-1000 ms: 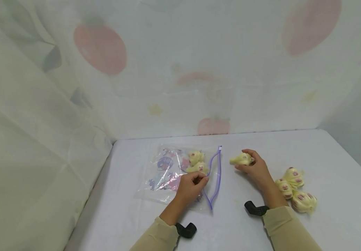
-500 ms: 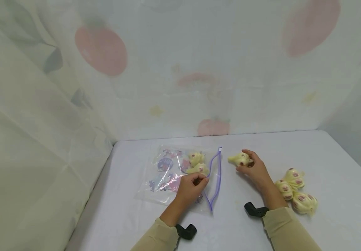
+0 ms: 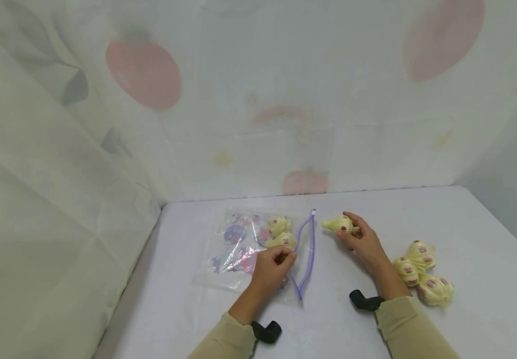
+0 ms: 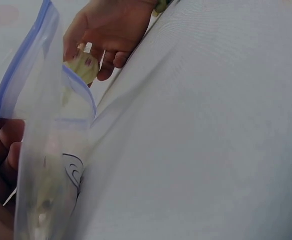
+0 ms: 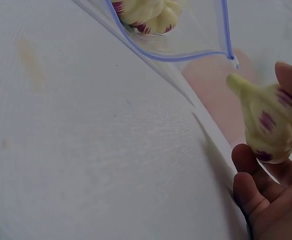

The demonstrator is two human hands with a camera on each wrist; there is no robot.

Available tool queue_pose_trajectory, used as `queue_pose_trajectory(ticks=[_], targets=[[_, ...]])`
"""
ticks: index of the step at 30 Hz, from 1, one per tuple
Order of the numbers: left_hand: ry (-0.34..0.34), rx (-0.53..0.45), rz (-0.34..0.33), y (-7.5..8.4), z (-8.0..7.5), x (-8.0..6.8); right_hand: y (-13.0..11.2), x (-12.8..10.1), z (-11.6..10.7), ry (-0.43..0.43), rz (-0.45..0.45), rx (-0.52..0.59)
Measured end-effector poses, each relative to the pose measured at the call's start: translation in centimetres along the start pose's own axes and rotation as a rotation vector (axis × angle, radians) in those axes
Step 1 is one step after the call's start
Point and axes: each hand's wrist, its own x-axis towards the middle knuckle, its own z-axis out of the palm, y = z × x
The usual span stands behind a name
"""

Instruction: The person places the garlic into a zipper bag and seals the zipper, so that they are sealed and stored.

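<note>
A clear zip bag (image 3: pixel 229 271) with printed cartoon figures lies on the table, its purple-edged mouth gaping to the right. My left hand (image 3: pixel 271 268) pinches the near lip of that mouth between thumb and fingers. Two garlic bulbs (image 3: pixel 281 234) are inside the bag, close to the opening. Just right of the mouth, my right hand (image 3: pixel 366 244) grips another garlic bulb (image 5: pixel 268 117), pale yellow with purple patches, its stem pointing at the bag. In the left wrist view the bag's purple zip (image 4: pixel 23 55) partly covers this bulb.
On the right of the white table (image 3: pixel 330 329), beside the right forearm, several garlic bulbs (image 3: pixel 435 289) sit in a cluster. A patterned curtain (image 3: pixel 240 124) hangs behind the table's back edge, and more cloth hangs at the left.
My right hand has shifted slightly left with the garlic bulb, bringing its stem nearer the bag's mouth. The left hand keeps its hold on the bag's lip.
</note>
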Motion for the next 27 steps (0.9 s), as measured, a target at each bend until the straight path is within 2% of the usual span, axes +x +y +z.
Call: queue_pose_trajectory(ticks=[6, 20, 27], targets=[[0.032, -0.014, -0.005, 0.44, -0.04, 0.08, -0.41, -0.19, 0.03, -0.002, 0.002, 0.058], [0.089, 0.008, -0.049, 0.80, -0.11, 0.22, -0.23, -0.07, 0.66, -0.035, -0.044, 0.097], [0.087, 0.040, -0.016, 0.83, -0.05, 0.19, -0.55, -0.18, 0.91, -0.081, -0.056, 0.058]])
